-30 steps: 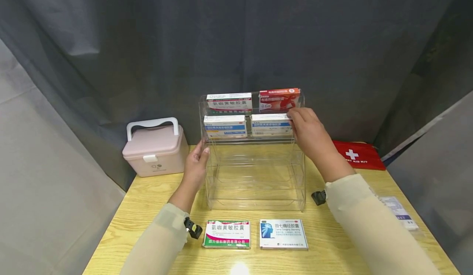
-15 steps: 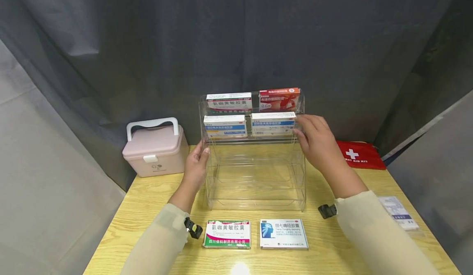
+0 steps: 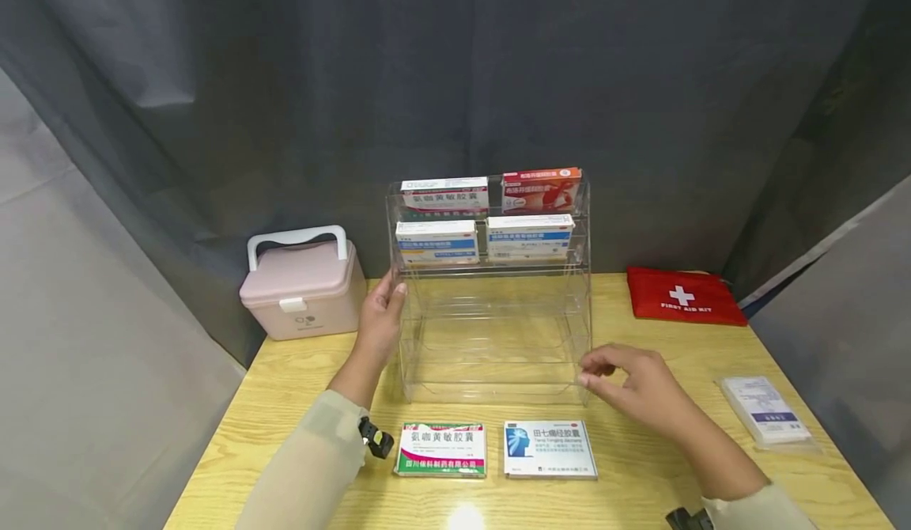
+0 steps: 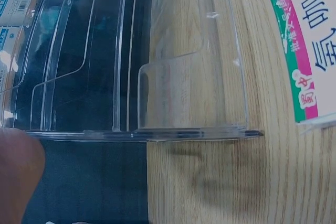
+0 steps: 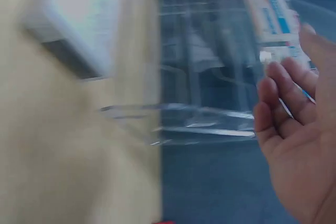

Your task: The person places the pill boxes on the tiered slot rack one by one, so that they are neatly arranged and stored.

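A clear acrylic display rack (image 3: 491,348) stands on the table. My left hand (image 3: 379,316) grips its left side panel, thumb in front; the thumb (image 4: 21,166) shows at the panel edge in the left wrist view. My right hand (image 3: 633,384) is beside the rack's lower right edge, fingers loosely bent and holding nothing. On the rack's second tier stand two white-and-blue medicine boxes, the left box (image 3: 437,244) and the right box (image 3: 530,239). Above them are a white, green and magenta medicine box (image 3: 444,198) and a red medicine box (image 3: 541,191). The right wrist view is blurred.
Before the rack lie a green-and-magenta medicine box (image 3: 441,451) and a white-and-blue medicine box (image 3: 550,449). A pink lidded case (image 3: 302,293) stands at left. At right are a red first aid pouch (image 3: 686,297) and a plastic-wrapped white packet (image 3: 765,411).
My right hand has let go of the right white-and-blue medicine box on the second tier and moved down and right. My left hand keeps its place on the rack.
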